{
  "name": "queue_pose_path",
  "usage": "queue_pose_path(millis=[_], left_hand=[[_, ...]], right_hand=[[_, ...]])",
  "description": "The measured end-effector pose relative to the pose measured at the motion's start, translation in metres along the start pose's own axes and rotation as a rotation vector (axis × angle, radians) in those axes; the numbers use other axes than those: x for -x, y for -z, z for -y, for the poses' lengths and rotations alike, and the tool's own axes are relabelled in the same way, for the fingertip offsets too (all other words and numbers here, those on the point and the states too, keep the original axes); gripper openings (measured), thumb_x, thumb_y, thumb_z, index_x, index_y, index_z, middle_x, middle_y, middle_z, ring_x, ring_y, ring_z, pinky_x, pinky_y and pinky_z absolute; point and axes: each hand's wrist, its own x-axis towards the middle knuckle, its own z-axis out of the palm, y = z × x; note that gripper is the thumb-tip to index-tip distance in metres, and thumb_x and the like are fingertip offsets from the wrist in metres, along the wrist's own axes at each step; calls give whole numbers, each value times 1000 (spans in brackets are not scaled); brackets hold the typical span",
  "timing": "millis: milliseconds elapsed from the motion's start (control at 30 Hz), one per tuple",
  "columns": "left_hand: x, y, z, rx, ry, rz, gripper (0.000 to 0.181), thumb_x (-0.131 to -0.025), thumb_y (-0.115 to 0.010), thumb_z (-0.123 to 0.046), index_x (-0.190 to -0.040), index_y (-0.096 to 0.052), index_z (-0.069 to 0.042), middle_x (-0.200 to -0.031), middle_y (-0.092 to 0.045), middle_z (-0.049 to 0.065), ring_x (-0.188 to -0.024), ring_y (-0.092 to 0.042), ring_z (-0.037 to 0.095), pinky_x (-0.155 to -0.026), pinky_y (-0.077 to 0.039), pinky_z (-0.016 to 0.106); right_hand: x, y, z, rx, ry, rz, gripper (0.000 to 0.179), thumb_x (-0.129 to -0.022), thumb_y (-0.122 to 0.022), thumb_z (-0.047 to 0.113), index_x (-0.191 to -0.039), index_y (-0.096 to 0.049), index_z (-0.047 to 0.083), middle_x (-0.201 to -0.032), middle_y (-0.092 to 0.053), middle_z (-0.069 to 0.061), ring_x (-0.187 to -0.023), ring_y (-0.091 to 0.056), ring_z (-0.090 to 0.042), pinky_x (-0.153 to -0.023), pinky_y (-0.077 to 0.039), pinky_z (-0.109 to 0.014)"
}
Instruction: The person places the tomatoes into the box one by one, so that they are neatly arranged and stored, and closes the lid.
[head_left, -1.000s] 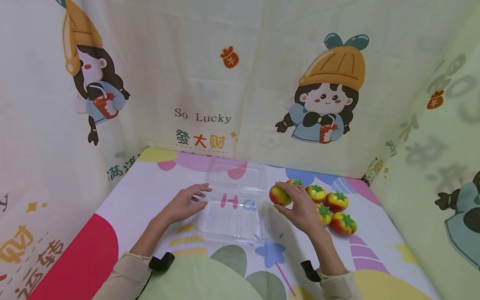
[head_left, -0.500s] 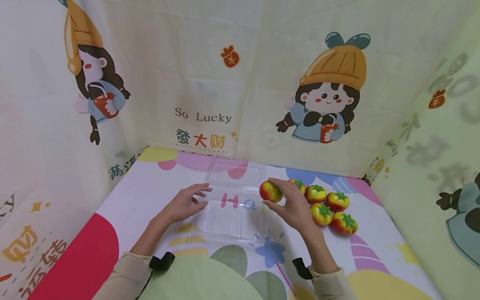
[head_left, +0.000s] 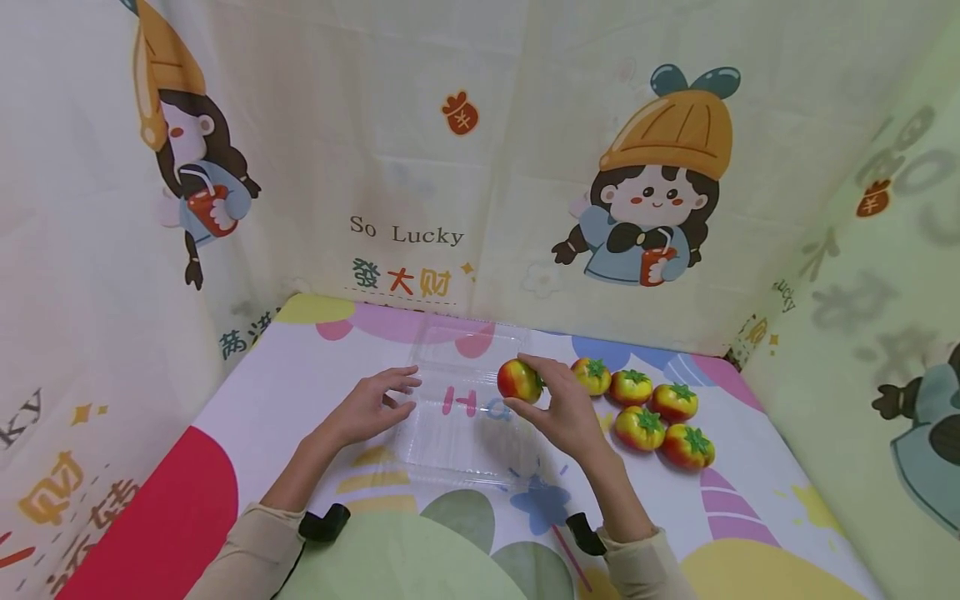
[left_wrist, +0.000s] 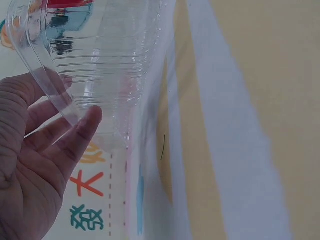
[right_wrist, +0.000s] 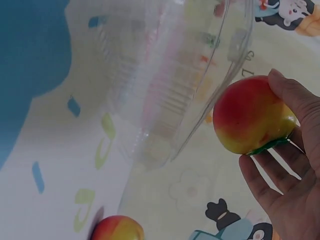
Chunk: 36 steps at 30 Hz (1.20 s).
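My right hand (head_left: pixel 562 408) holds a red-and-yellow tomato (head_left: pixel 519 381) with a green leafy top, pinched between thumb and fingers above the right side of a clear plastic clamshell box (head_left: pixel 457 446). The right wrist view shows the tomato (right_wrist: pixel 252 115) in front of the box's rim (right_wrist: pixel 210 105). At the box's left side, my left hand (head_left: pixel 372 408) stays with fingers loosely bent and thumb apart. Its fingertips (left_wrist: pixel 92 115) overlap the clear rim in the left wrist view, part of them seen through the plastic. The box's lid (head_left: pixel 468 346) lies folded back behind it.
Several more tomatoes (head_left: pixel 639 428) sit in a cluster to the right of the box. A patterned cloth (head_left: pixel 300 467) covers the table. Printed curtains (head_left: pixel 510 167) rise at the back and both sides.
My right hand has carried the tomato leftward from beside the cluster to over the box's right side. The left hand and the box have stayed in place.
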Motion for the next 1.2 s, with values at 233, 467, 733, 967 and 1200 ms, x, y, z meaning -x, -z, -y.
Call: queue_pose_path(millis=[233,467,733,967,1200], left_hand=[[-1,-1,1,-12,11,-5,39,-93,-71,-5,-129,-65,8,-148,-53,25,-112,-68,37,-85,-62,38],[-1,0,2,-12,4,-12,40,-93,-71,-4,-130,-64,8,-148,-53,25,-111,-68,37,-84,-63,39],[1,0,2,3,11,-8,41,-93,-71,-5,-131,-63,7,-149,-52,25,-111,-68,37,-83,-63,37],[1,-1,0,2,34,7,41,-94,-70,-6,-132,-62,8,-150,-51,25,-113,-67,38,-85,-62,37],[0,0,-3,-38,52,5,40,-94,-71,-7,-132,-64,5,-149,-53,23,-117,-66,35,-87,-62,38]], right_hand=[[-1,-7,6,-9,2,4,64,-81,-87,28,-139,-62,19,-133,-67,-2,-118,-61,-23,-90,-60,-45],[-2,-15,9,-12,28,11,64,-82,-87,29,-139,-62,16,-132,-67,-2,-111,-62,-20,-87,-61,-37],[-3,-25,15,-49,-8,30,64,-82,-87,31,-139,-62,17,-130,-67,-2,-110,-62,-18,-86,-62,-37],[-3,-34,19,-79,0,42,64,-83,-86,31,-138,-61,13,-129,-67,-5,-108,-62,-22,-87,-62,-45],[-5,-45,23,-94,-21,66,64,-83,-86,32,-139,-61,14,-128,-66,-6,-106,-62,-22,-88,-61,-47]])
